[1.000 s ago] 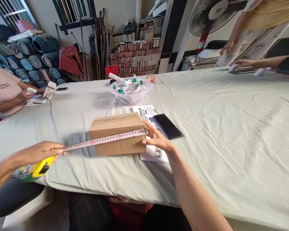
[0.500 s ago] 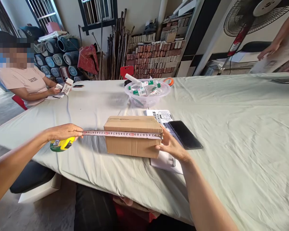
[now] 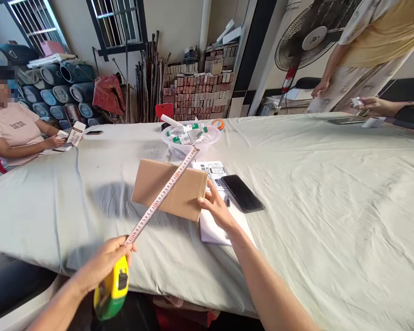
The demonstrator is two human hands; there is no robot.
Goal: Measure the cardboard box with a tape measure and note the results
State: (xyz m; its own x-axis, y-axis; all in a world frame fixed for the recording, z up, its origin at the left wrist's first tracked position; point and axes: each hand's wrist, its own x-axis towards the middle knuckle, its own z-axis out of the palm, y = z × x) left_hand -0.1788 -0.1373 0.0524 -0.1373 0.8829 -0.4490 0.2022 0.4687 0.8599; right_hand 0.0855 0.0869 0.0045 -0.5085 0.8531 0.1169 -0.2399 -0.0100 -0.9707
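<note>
My left hand (image 3: 112, 259) is closed on a tape measure (image 3: 113, 288) with a yellow and green case. Its extended blade (image 3: 155, 205) slants up and to the right, passing in front of a brown cardboard box (image 3: 148, 181); whether it touches the box I cannot tell. My right hand (image 3: 217, 205) grips the box by its right end, with the thumb on the near face. The box is tilted above the tablecloth and casts a shadow to its left. Papers (image 3: 210, 230) with a pen lie beneath my right hand, beside a black phone (image 3: 243, 192).
A clear plastic basin (image 3: 193, 143) of bottles stands behind the box, next to an orange tape roll (image 3: 218, 123). A seated person (image 3: 17, 124) holds a small box at the left. Other people (image 3: 372, 59) are at the far right, near a fan (image 3: 310, 39).
The tape blade was level along the box; now it slants away from it. My left hand has come lower and nearer. The box has been tipped, and the view has turned right.
</note>
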